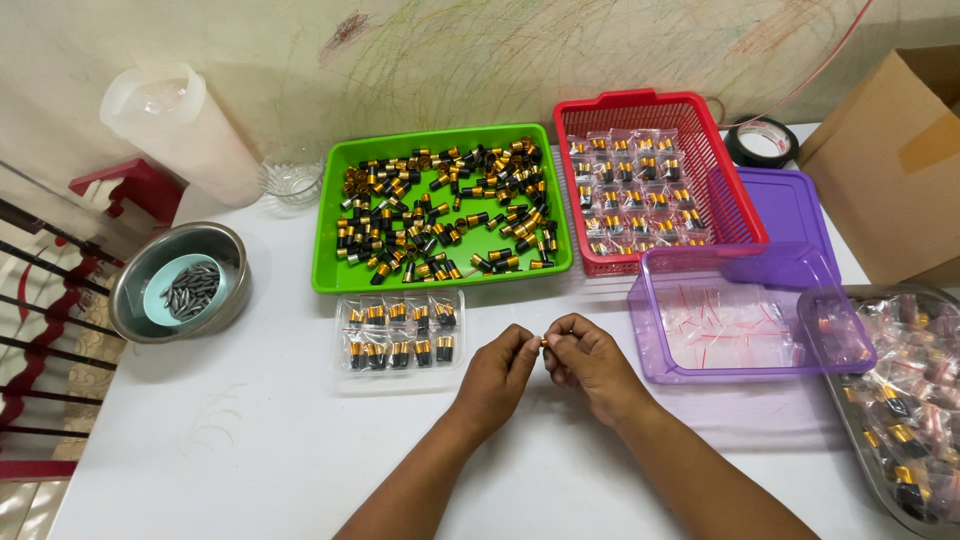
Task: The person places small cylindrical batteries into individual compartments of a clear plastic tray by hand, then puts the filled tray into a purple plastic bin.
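White tabletop (250,440) at frame centre: left hand (497,375) and right hand (590,365) pinch what seems one small gold-and-black part (545,342), best kept pinched at its ends, below the green tray (330,270).

A white table (250,440) fills most of the frame under even, soft light. Behind it, across the top, runs a pale wall (450,60) covered in thin coloured scribbles. At the left edge stand dark railing bars (40,330) and a red stool (135,190).
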